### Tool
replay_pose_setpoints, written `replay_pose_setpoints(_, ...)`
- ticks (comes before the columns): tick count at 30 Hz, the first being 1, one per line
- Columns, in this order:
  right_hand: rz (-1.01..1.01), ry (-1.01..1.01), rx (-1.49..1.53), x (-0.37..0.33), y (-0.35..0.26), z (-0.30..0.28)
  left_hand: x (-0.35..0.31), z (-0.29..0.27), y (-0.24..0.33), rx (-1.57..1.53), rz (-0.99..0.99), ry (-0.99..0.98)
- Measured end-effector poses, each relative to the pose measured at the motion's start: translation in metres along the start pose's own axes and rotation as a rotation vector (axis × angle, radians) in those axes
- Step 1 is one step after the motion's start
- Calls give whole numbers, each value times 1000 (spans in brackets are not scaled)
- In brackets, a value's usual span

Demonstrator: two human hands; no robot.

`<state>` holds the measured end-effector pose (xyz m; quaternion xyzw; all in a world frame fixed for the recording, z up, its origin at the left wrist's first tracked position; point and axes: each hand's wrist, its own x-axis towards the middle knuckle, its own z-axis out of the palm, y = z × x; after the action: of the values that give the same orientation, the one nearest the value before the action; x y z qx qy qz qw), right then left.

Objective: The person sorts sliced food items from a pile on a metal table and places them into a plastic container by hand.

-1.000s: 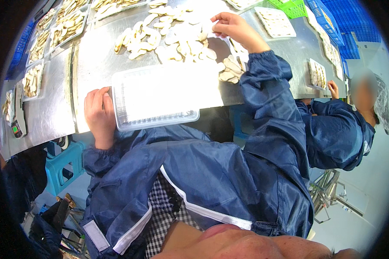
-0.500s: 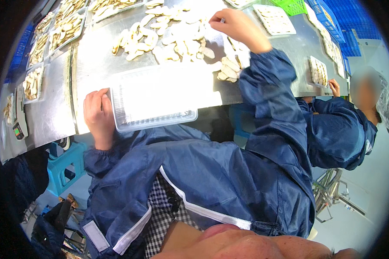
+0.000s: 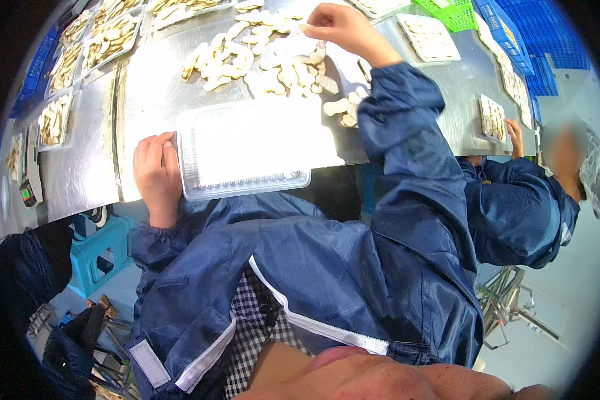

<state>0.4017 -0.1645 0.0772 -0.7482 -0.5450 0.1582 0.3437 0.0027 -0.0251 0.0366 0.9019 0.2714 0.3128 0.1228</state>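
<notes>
A clear plastic tray (image 3: pixel 247 188) lies at the near edge of the metal table, its inside washed out by bright light. My left hand (image 3: pixel 159 175) is at its left rim, fingers curled against that side. Farther off, pale brown-edged slices, perhaps mushroom, lie in a loose pile (image 3: pixel 220 61). Over the right part of this pile reaches my right hand (image 3: pixel 347 30). Its thumb and fingers come together at the tips, and glare hides what is between them. A smaller group of slices (image 3: pixel 345 108) lies near my right sleeve.
Filled trays (image 3: pixel 108 43) crowd the far left, beside a scale (image 3: pixel 29 187). Another filled tray (image 3: pixel 428 37) and a green basket (image 3: pixel 455 15) are at the far right. A co-worker's hand (image 3: pixel 515 137) touches a tray (image 3: pixel 492 119) there. A blue stool (image 3: pixel 100 257) stands below left.
My right hand has moved left and slightly farther away over the pile, its fingertips pointing down at the slices. My left hand stays at the tray's rim.
</notes>
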Motion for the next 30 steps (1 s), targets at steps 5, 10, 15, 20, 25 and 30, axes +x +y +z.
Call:
replay_pose_setpoints(5,308,-264,-56,-90,-27,-54,6,-5,10,-13,-36,-36)
replay_pose_setpoints(10,375,-366,-182,-116,-38,-68,6,-1,13,-10,-12,-44)
replay_pose_setpoints(15,-86,58,-346,-18,-27,-6,4,-2,1,-6,19,6)
replay_pose_setpoints(20,120,106,-331,44,3,44,8,8,7,-71,38,31)
replay_pose_setpoints(25,40,98,-680,48,17,44,6,6,9,-64,28,30)
replay_pose_setpoints(30,121,26,-189,10,-5,9,4,0,7,-30,16,31)
